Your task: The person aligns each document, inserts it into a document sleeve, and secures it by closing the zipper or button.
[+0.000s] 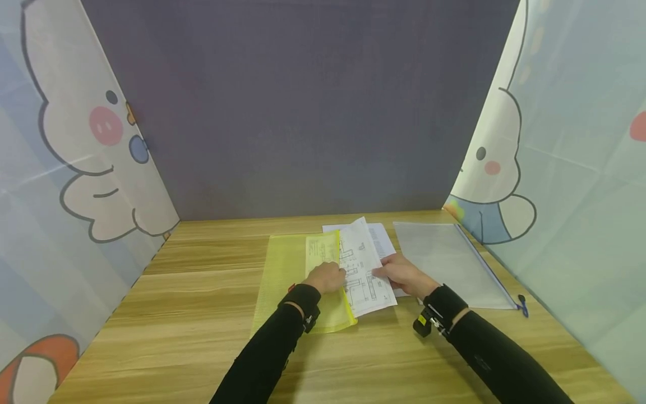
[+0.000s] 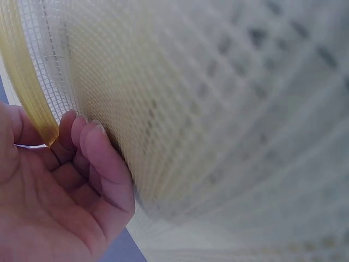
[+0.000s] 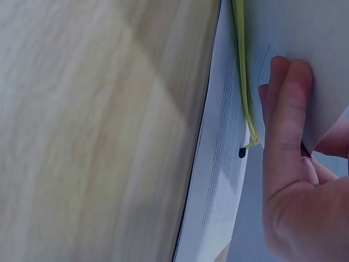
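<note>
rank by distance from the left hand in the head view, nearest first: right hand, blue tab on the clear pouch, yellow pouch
1. Yellow pouch: its right edge is in the left hand.
2. Right hand: to the right, holding the drawing sheet.
3. Blue tab: far right, at the clear pouch's near corner.

A whitish translucent pouch lies flat toward the right of the wood-grain surface, a blue zip along its right edge — the blue pull at the near corner. Behind stands a plain dark grey panel. Pale printed sheeting flanks it — a white pink-cheeked cartoon figure left, another right.
</note>
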Demonstrator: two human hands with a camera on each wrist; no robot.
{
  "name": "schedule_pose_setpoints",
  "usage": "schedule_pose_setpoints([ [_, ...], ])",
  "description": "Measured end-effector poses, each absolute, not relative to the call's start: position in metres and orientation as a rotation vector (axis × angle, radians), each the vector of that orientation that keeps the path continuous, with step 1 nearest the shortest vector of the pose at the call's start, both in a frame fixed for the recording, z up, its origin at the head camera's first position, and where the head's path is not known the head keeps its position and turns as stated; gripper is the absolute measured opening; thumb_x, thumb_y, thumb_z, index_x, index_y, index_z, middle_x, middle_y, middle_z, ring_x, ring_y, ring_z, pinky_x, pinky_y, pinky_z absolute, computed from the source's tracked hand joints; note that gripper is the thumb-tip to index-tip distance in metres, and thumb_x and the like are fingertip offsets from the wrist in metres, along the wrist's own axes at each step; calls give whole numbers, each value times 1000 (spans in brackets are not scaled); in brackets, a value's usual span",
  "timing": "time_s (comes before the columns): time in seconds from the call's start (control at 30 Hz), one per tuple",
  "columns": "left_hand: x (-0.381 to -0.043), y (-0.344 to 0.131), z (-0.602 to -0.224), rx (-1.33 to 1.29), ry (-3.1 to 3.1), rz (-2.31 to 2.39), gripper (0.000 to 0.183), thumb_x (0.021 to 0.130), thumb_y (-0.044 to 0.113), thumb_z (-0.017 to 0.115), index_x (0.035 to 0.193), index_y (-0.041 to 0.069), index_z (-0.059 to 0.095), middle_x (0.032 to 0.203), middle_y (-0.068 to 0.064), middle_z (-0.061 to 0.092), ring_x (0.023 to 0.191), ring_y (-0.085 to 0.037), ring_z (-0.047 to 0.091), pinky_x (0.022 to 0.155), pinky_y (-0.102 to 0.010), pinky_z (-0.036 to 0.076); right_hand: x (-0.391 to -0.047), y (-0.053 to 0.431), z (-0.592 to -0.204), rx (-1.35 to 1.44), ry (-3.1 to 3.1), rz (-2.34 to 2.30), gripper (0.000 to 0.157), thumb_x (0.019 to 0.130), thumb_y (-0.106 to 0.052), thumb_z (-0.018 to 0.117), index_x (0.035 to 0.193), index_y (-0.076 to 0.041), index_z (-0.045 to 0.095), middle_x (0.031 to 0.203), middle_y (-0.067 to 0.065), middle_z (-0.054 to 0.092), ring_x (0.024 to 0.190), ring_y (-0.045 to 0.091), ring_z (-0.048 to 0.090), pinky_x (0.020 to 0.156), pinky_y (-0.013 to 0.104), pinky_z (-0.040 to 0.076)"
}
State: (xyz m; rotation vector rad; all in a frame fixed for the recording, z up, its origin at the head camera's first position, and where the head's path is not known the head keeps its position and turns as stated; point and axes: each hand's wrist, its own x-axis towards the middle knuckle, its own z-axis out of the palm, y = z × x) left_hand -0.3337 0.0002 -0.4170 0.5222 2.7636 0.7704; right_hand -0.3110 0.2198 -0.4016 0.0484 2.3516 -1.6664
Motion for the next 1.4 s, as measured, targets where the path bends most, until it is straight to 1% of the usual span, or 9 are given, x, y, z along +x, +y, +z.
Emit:
schedule_pose_setpoints([
  [0.3, -329, -1, -412, 519, 2736, 781, 37, 108, 28, 35, 94, 4, 60, 75, -6, 49, 61, -19, 44, 59, -33, 38, -312, 212, -406, 52, 2370, -1645, 26, 96, -5, 65, 117, 10, 67, 95, 14, 74, 82, 27, 75, 69, 38, 62],
  [0.37, -328, -1, -411, 525, 2737, 780, 36, 108, 27, 36, 93, 4, 60, 75, -5, 49, 62, -18, 44, 60, -33, 39, -313, 211, -406, 30, 2377, -1630, 25, 96, -5, 65, 116, 10, 67, 95, 14, 74, 82, 26, 74, 69, 38, 62],
  [0.5, -330, -1, -413, 534, 2742, 782, 38, 108, 27, 36, 81, 9, 56, 73, -4, 48, 59, -17, 43, 58, -32, 38, -314, 208, -407, -23, 2367, -1629, 24, 96, -5, 64, 114, 10, 67, 94, 14, 74, 82, 27, 74, 68, 38, 62],
  [0.57, -331, -1, -413, 531, 2746, 781, 39, 108, 28, 36, 80, 9, 56, 73, -5, 50, 60, -19, 44, 59, -33, 39, -314, 206, -407, -29, 2363, -1632, 23, 96, -5, 63, 113, 10, 67, 94, 14, 74, 82, 27, 74, 68, 38, 62],
  [0.7, -334, -1, -414, 528, 2770, 756, 39, 108, 29, 37, 97, 2, 64, 86, -9, 59, 71, -23, 52, 69, -38, 45, -314, 201, -406, -31, 2373, -1619, 22, 97, -5, 62, 113, 10, 68, 93, 14, 74, 82, 26, 74, 68, 38, 62],
  [0.83, -334, 0, -414, 509, 2778, 752, 42, 107, 29, 37, 116, -3, 65, 102, -12, 63, 83, -26, 57, 80, -43, 49, -315, 196, -408, -21, 2358, -1628, 22, 97, -3, 61, 113, 10, 68, 93, 15, 74, 82, 28, 75, 69, 39, 62],
  [0.93, -333, 1, -414, 495, 2773, 750, 44, 107, 29, 37, 119, -4, 64, 106, -14, 64, 86, -27, 58, 83, -44, 50, -314, 195, -409, -14, 2340, -1644, 21, 96, -2, 61, 111, 11, 68, 93, 16, 74, 83, 29, 75, 69, 40, 62],
  [1.27, -333, 1, -414, 497, 2788, 724, 42, 108, 29, 38, 117, -2, 65, 102, -11, 64, 84, -25, 57, 81, -43, 50, -316, 198, -406, -69, 2287, -1665, 24, 98, -6, 61, 116, 10, 67, 97, 16, 75, 85, 29, 75, 71, 40, 62],
  [1.4, -332, 0, -414, 502, 2781, 734, 40, 108, 29, 38, 108, 0, 66, 97, -11, 64, 80, -25, 58, 78, -42, 50, -317, 201, -401, -80, 2241, -1696, 26, 98, -7, 63, 118, 10, 66, 98, 17, 75, 85, 28, 75, 72, 39, 62],
])
